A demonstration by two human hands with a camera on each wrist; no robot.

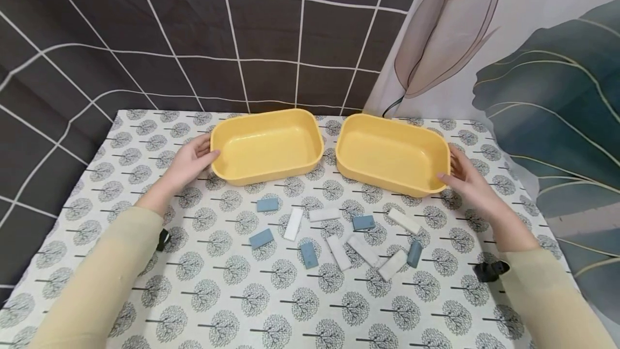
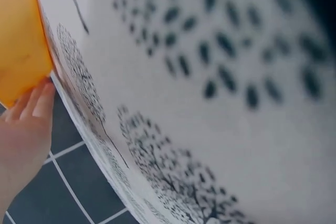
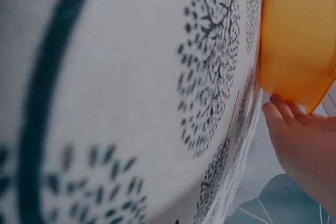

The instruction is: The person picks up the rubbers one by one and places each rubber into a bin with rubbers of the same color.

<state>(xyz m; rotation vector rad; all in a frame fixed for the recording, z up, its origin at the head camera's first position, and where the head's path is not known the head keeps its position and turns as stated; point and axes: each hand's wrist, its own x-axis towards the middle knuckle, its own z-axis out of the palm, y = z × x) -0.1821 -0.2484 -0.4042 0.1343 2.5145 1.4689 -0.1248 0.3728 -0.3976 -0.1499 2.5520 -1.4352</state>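
Two yellow oblong tubs stand side by side at the back of the table, a narrow gap between them. My left hand [image 1: 190, 161] grips the outer end of the left tub [image 1: 267, 175], thumb over the rim and fingers outside. At the far end of the right tub [image 1: 387, 181], my right hand [image 1: 466, 178] does the same. Both wrist views show fingers against the outer wall of a tub. In front of the tubs lie several blue blocks [image 1: 309, 255] and several longer white blocks [image 1: 337, 252], spread loosely on the cloth.
A white tablecloth [image 1: 252, 300] printed with grey trees covers the table. Behind it hangs a dark cloth with a white grid [image 1: 271, 31]. At the right is a curtain with large leaves [image 1: 557, 96]. A thin black cord [image 1: 393, 105] shows behind the right tub.
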